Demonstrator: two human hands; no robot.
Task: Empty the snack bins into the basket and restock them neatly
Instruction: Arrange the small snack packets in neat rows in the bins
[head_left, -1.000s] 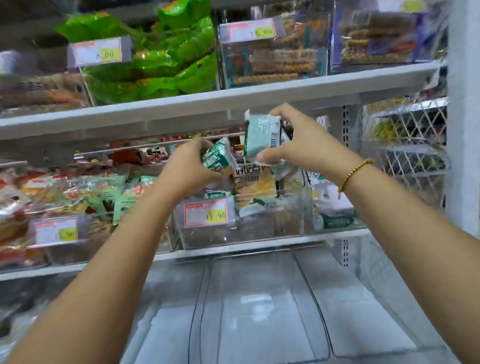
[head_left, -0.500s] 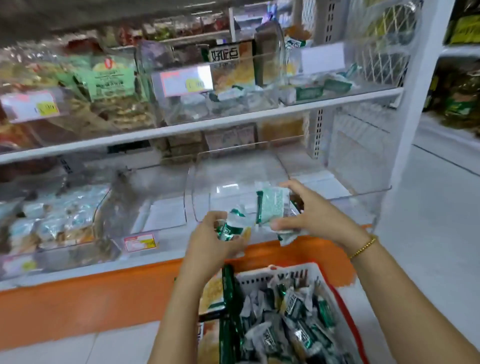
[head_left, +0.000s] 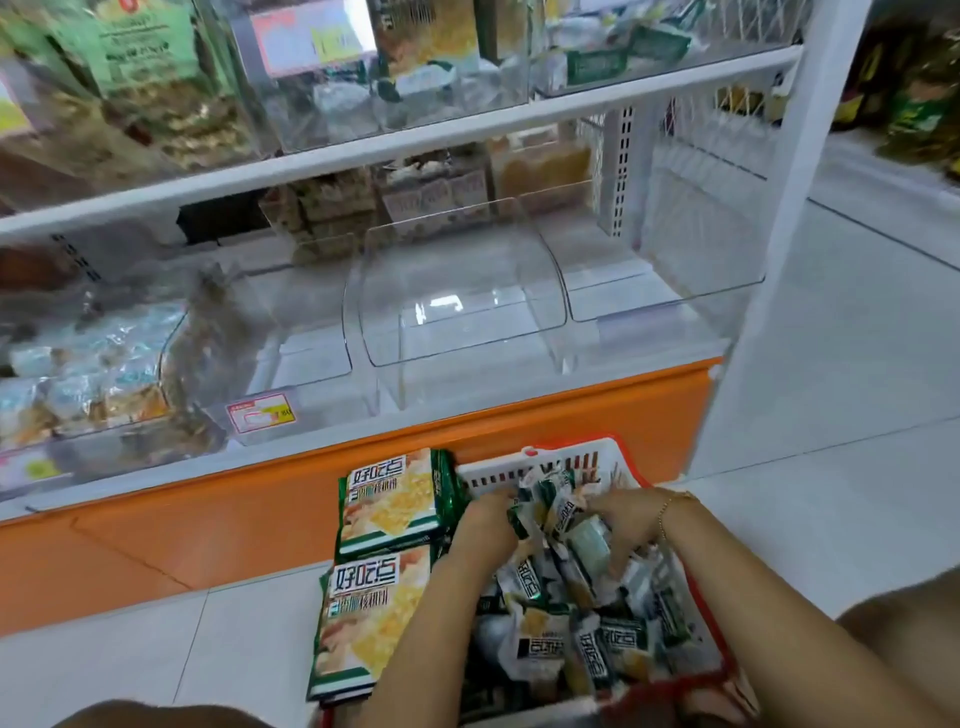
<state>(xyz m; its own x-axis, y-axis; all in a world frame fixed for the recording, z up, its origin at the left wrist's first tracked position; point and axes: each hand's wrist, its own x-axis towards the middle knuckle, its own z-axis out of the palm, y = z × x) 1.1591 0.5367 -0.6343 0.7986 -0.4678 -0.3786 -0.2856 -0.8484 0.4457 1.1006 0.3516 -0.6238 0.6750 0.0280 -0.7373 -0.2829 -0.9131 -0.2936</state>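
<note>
Both hands are down in the basket (head_left: 540, 460) on the floor, among small packets (head_left: 613, 644). The left hand (head_left: 485, 525) curls round some; I can't tell the right hand's (head_left: 621, 525) grip. 2 big bags (head_left: 387, 499) sit at its left side, below clear bins (head_left: 457, 291).

"What does the person wear?"

"A thin bracelet (head_left: 663, 512) of small gold-coloured beads, round the wrist just behind the right grip (head_left: 623, 525)."

"And the arms?"

"Bare. The left forearm (head_left: 441, 623) and the right forearm (head_left: 753, 597) run uncovered to the edge of view."

"Anything lower down?"

"Two bare, rounded knees at the bottom: the left knee (head_left: 171, 717) and the right knee (head_left: 904, 623)."
</note>
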